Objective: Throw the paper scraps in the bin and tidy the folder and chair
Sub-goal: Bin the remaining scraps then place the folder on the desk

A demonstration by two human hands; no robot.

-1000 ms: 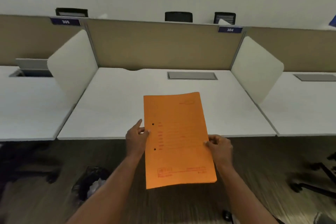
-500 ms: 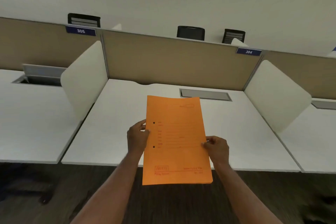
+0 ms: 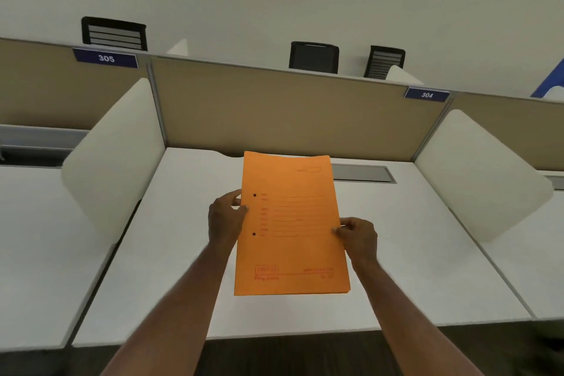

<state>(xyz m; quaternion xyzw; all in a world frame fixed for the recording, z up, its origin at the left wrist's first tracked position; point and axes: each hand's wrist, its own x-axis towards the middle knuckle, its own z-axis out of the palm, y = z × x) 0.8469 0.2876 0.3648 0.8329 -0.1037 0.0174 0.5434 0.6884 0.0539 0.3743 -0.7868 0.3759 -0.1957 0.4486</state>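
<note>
An orange folder [image 3: 290,223] with red printing and two punch holes hangs flat above the white desk [image 3: 171,253], closed. My left hand [image 3: 224,220] pinches its left edge near the holes. My right hand [image 3: 358,238] pinches its right edge, a little lower. Both forearms reach in from below. No bin, paper scraps or nearby chair show in this view.
White side dividers [image 3: 113,159] [image 3: 479,177] flank the desk, with a tan back partition [image 3: 290,113] behind. A grey cable flap [image 3: 363,173] lies at the desk's back. Black chair backs [image 3: 314,56] rise beyond the partition. Dark floor lies below the desk edge.
The folder and both hands have moved forward, from over the floor to over the desk. The view has tilted up, so the bin and chair base on the floor have left the frame.
</note>
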